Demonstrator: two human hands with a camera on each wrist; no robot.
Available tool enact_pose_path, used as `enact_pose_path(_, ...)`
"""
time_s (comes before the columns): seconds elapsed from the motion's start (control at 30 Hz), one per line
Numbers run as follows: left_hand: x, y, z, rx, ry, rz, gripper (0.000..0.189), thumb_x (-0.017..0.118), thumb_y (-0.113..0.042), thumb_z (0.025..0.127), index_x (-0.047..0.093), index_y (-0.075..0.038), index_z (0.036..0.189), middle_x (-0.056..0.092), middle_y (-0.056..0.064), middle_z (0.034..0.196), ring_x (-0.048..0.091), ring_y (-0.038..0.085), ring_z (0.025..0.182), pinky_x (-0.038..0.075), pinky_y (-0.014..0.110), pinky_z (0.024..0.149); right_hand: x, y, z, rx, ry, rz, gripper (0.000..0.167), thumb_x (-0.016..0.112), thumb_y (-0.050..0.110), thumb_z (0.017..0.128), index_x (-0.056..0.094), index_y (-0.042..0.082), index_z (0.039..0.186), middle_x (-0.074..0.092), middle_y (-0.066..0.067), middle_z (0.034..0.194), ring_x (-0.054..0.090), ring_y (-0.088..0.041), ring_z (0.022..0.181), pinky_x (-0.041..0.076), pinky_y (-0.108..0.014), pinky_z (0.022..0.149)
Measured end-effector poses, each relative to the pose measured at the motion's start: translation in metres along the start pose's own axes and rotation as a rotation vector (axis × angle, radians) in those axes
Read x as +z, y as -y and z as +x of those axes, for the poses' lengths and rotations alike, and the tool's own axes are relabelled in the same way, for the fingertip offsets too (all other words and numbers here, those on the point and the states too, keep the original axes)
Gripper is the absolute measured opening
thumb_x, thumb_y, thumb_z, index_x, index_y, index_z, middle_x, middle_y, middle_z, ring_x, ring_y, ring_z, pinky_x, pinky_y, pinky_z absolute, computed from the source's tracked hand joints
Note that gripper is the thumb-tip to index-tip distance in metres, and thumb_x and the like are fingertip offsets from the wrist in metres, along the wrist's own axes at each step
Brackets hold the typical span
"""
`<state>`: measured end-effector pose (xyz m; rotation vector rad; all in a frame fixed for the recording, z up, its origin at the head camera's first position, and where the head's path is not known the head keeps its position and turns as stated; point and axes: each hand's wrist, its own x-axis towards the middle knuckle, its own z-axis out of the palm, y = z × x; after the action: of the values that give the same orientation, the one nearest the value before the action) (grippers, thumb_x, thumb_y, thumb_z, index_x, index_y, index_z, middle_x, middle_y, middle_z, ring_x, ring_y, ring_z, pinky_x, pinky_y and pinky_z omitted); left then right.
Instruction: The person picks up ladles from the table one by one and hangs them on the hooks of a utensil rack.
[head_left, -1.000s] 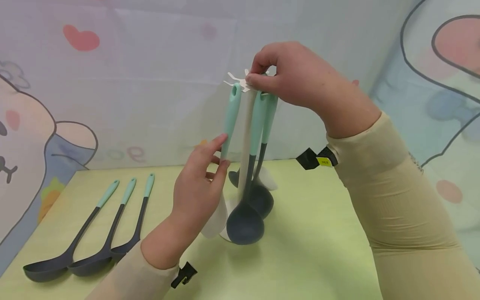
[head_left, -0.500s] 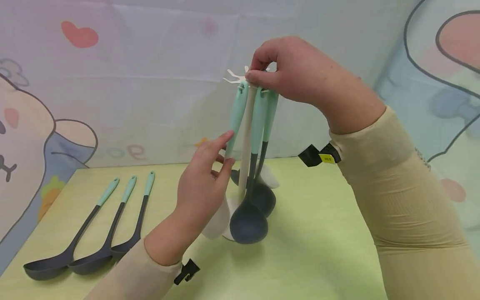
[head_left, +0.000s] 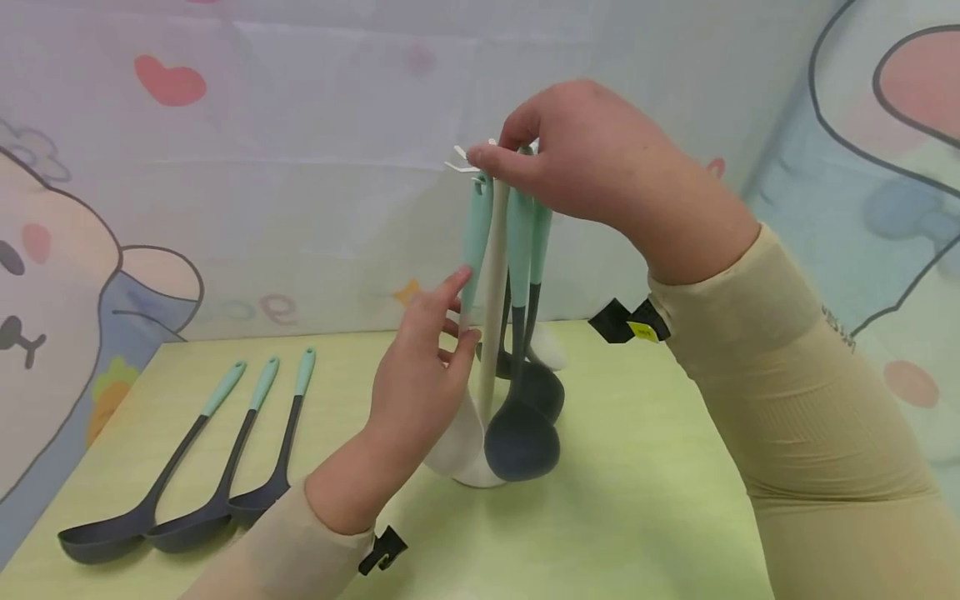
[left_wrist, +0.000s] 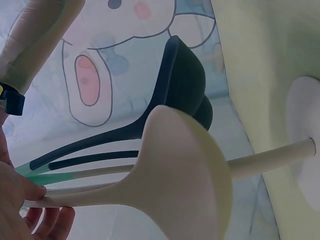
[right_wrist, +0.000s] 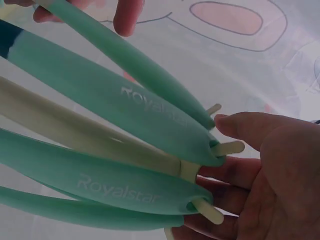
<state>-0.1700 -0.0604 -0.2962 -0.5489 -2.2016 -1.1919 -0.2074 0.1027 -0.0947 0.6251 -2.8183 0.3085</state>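
Both hands are at the upright stand [head_left: 492,283]: the left hand [head_left: 418,367] pinches the pale ladle [head_left: 452,442] low on its mint handle, thumb on the near side and fingers curled behind, while the right hand [head_left: 592,162] closes over the stand's top, thumb reaching to the end of that handle. The pale ladle hangs steeply on the stand's left, its bowl over the near-left rim of the round base [head_left: 480,481]. Dark ladles [head_left: 522,442] hang close on the right, one bowl partly behind another. Past them the yellow tabletop [head_left: 660,467] runs on to the right; its back edge lies behind the base, near the wall cloth [head_left: 352,208]. On the left, three more ladles [head_left: 236,454] lie side by side, and the left sleeve [head_left: 288,542] overlaps the nearest bowl. Only the head view shows these. The left wrist view gives the pale bowl's broad side and the post meeting its base; the right wrist view alone shows the Royalstar lettering [right_wrist: 155,105] and hooks [right_wrist: 229,147] poking through handle holes.
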Motion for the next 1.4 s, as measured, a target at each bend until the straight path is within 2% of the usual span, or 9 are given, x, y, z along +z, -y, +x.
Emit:
enact_pose_path(0.37, 0.015, 0.006, -0.004, -0.031, 0.039, -0.003, 0.07, 0.065, -0.003, 0.093, 0.038, -0.031, 0.152, 0.053, 0.0, 0.116, 0.062, 0.01, 0.095, 0.054, 0.023, 0.075, 0.002, 0.004, -0.004, 0.05, -0.019, -0.096, 0.059, 0.045, 0.071, 0.091, 0.075, 0.021, 0.101, 0.069, 0.001, 0.095, 0.056, -0.019, 0.088, 0.046, -0.038, 0.075)
enact_pose_path(0.63, 0.018, 0.009, -0.008, -0.027, 0.039, -0.032, 0.07, 0.064, -0.003, 0.094, 0.037, -0.029, 0.153, 0.054, 0.001, 0.116, 0.062, 0.01, 0.095, 0.054, 0.021, 0.076, 0.006, 0.004, -0.003, 0.053, -0.041, -0.122, 0.052, 0.047, 0.065, 0.093, 0.074, 0.021, 0.098, 0.068, 0.002, 0.09, 0.056, -0.018, 0.084, 0.045, -0.038, 0.072)
enact_pose_path(0.83, 0.019, 0.011, -0.008, -0.053, 0.06, -0.078, 0.069, 0.065, -0.01, 0.095, 0.03, -0.023, 0.154, 0.053, 0.001, 0.119, 0.061, 0.011, 0.098, 0.055, 0.022, 0.078, 0.007, 0.001, -0.002, 0.054, -0.064, -0.123, 0.05, 0.047, 0.063, 0.093, 0.074, 0.022, 0.102, 0.069, 0.004, 0.094, 0.057, -0.018, 0.086, 0.047, -0.039, 0.074)
enact_pose_path(0.93, 0.018, 0.012, -0.007, -0.067, 0.068, -0.095, 0.067, 0.065, -0.013, 0.096, 0.029, -0.021, 0.153, 0.053, 0.0, 0.12, 0.061, 0.011, 0.099, 0.055, 0.024, 0.079, 0.008, -0.002, -0.001, 0.051, -0.081, -0.126, 0.05, 0.047, 0.063, 0.094, 0.075, 0.022, 0.102, 0.069, 0.003, 0.096, 0.058, -0.018, 0.086, 0.047, -0.04, 0.074)
enact_pose_path(1.17, 0.012, 0.017, -0.002, -0.1, 0.067, -0.101, 0.053, 0.058, -0.023, 0.101, 0.035, -0.022, 0.149, 0.053, -0.003, 0.121, 0.06, 0.007, 0.101, 0.054, 0.026, 0.08, 0.012, -0.005, -0.001, 0.021, -0.129, -0.154, 0.052, 0.046, 0.063, 0.094, 0.075, 0.02, 0.098, 0.069, 0.002, 0.089, 0.057, -0.02, 0.081, 0.047, -0.04, 0.071)
enact_pose_path(1.4, -0.004, 0.024, 0.007, -0.103, 0.043, -0.124, 0.044, 0.053, -0.028, 0.104, 0.04, -0.018, 0.145, 0.054, -0.001, 0.122, 0.058, 0.01, 0.103, 0.054, 0.03, 0.081, 0.015, -0.004, 0.0, 0.009, -0.143, -0.169, 0.05, 0.046, 0.062, 0.095, 0.074, 0.02, 0.098, 0.069, 0.002, 0.086, 0.057, -0.019, 0.08, 0.047, -0.04, 0.071)
